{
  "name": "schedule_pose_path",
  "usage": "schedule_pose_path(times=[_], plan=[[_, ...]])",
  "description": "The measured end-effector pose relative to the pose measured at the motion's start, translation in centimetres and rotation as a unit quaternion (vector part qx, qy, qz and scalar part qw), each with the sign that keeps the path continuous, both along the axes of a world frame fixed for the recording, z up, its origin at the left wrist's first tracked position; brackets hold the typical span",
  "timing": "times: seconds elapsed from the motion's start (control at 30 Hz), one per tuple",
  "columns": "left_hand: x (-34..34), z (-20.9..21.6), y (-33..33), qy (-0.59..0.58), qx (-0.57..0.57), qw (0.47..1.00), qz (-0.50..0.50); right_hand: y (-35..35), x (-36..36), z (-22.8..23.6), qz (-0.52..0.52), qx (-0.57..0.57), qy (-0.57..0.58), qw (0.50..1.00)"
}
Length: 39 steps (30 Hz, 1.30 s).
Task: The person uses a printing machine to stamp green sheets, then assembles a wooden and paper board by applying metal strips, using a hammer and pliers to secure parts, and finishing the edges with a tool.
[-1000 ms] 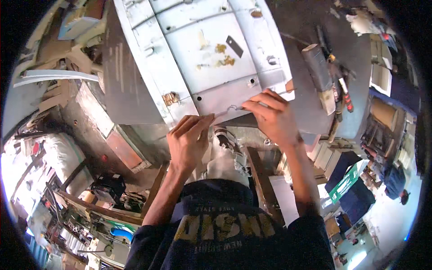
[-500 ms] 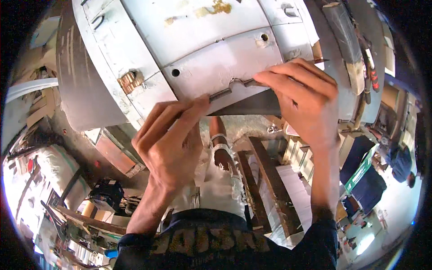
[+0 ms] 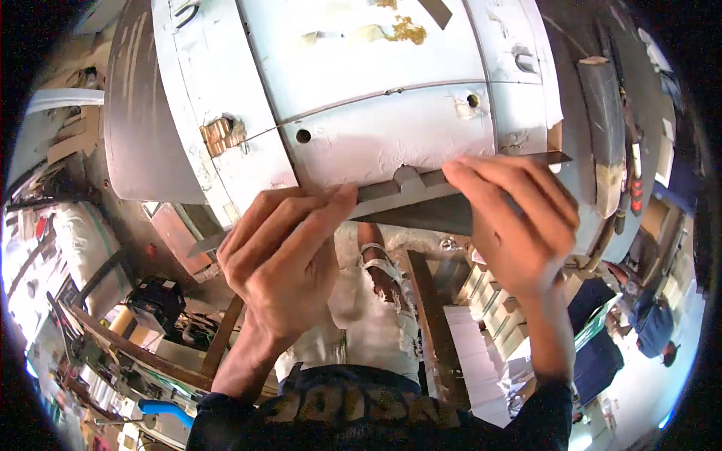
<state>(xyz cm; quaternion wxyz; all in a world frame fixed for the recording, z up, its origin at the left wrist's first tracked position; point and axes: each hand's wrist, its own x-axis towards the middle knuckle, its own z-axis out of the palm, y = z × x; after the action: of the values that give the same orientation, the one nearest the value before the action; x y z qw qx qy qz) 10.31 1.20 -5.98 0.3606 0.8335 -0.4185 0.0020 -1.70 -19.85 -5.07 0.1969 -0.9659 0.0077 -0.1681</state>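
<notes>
Between my two hands lies a thin, dark grey metal strip [image 3: 378, 192] with a rounded notch near its middle. It runs along the near edge of a white panelled surface [image 3: 376, 143], and its tips stick out beyond both hands. My left hand [image 3: 282, 252] pinches the strip left of the notch, thumb and fingers together. On the other side of the notch, my right hand [image 3: 519, 218] grips it the same way. Part of the strip is hidden behind my fingers. Two round holes and several scuffed brown patches mark the white surface.
A grey tube-like piece [image 3: 602, 139] lies at the right on a grey surface, beside a tool with red bands [image 3: 636, 184]. Wooden beams [image 3: 440, 331] stand by my legs. A white sack [image 3: 86, 248] and a black box [image 3: 156, 302] are at the left. Another person [image 3: 653, 327] is far right.
Both hands have drawn the strip nearer to me, farther from the holes. More of its flat face and both ends now show. The whole view has shifted slightly.
</notes>
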Motion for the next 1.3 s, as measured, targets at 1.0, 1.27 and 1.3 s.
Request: schedule_pose_path(times=[1.0, 1.27, 1.3], plan=[[0.4, 1.6, -1.3, 0.081, 0.045, 0.995, -0.026, -0.6, -0.8, 1.8, -0.016, 0.042, 0.048, 0.998], [1.3, 2.5, 0.1, 0.071, 0.085, 0.994, 0.021, -7.7, -8.4, 4.2, -0.362, -0.053, -0.009, 0.931], [1.2, 2.2, 0.3, 0.074, 0.081, 0.994, 0.011, -10.4, -10.4, 4.2, -0.398, -0.07, 0.015, 0.915]])
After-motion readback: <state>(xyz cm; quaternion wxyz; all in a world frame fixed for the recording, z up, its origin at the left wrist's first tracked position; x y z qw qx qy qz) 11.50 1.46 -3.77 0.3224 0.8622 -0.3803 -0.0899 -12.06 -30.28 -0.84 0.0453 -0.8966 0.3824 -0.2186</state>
